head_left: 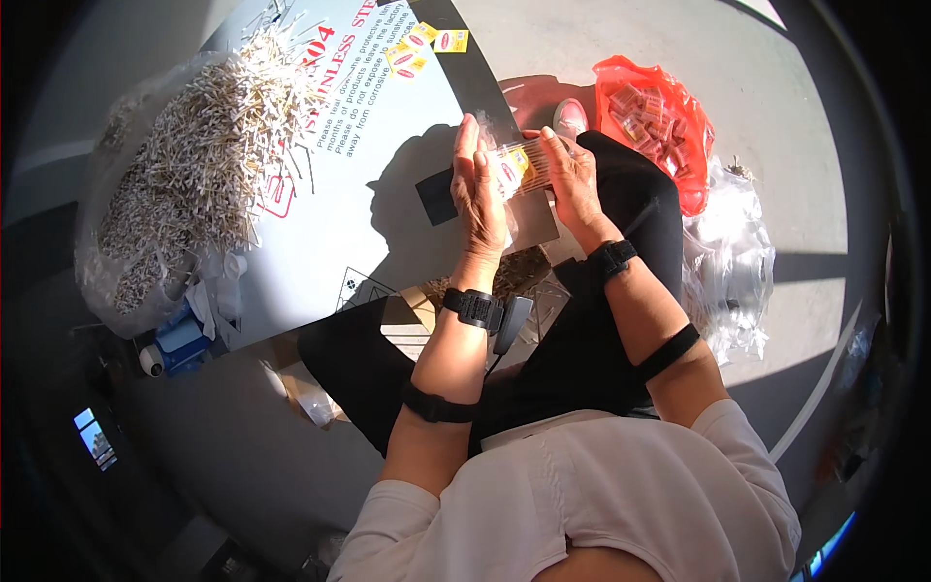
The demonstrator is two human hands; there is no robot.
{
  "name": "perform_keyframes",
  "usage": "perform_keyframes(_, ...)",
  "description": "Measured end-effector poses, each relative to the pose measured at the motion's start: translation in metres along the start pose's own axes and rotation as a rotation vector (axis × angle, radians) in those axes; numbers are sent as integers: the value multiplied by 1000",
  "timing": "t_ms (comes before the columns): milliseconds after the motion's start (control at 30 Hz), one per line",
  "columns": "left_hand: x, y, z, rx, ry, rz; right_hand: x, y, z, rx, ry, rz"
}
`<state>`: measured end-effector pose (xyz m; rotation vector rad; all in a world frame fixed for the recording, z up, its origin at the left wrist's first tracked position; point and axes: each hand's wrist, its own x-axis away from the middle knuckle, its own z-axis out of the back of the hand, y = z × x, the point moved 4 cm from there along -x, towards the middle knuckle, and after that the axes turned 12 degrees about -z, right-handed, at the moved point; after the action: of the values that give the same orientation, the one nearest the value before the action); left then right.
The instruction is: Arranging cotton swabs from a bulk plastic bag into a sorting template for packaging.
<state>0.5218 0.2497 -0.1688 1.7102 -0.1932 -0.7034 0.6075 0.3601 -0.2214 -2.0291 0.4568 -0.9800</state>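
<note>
Between my hands, above the right edge of the table, is a clear plastic packet of cotton swabs [535, 167] with a yellow card [512, 175] in it. My right hand [574, 179] grips the packet's right end with thumb and fingers. Its left end meets my left hand [477, 194], whose fingers are stretched out straight and flat. A large heap of loose cotton swabs [194, 155] spills from a clear plastic bag on the left of the table. Several yellow cards [417, 48] lie at the far edge.
The table [330, 204] has a printed sheet on top. Right of my knee, a red plastic bag [700, 126] holds several filled packets, and a clear plastic bag [727, 252] lies nearer. A blue-and-white object [179, 341] sits by the table's near left corner.
</note>
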Motion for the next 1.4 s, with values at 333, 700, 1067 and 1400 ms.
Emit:
perform_keyframes(333, -39, 11, 209, -1241, 273, -222, 43, -56, -16, 645, 395, 749)
perform_keyframes(700, -36, 8, 173, -1388, -6, -153, 53, 5, -132, 915, -361, 620)
perform_keyframes(1067, -100, 18, 294, -1239, 190, 59, 37, 15, -177, 1226, -295, 806)
perform_keyframes(1400, -94, -6, 207, -1461, -75, -44, 33, 16, -170, 1157, -254, 833)
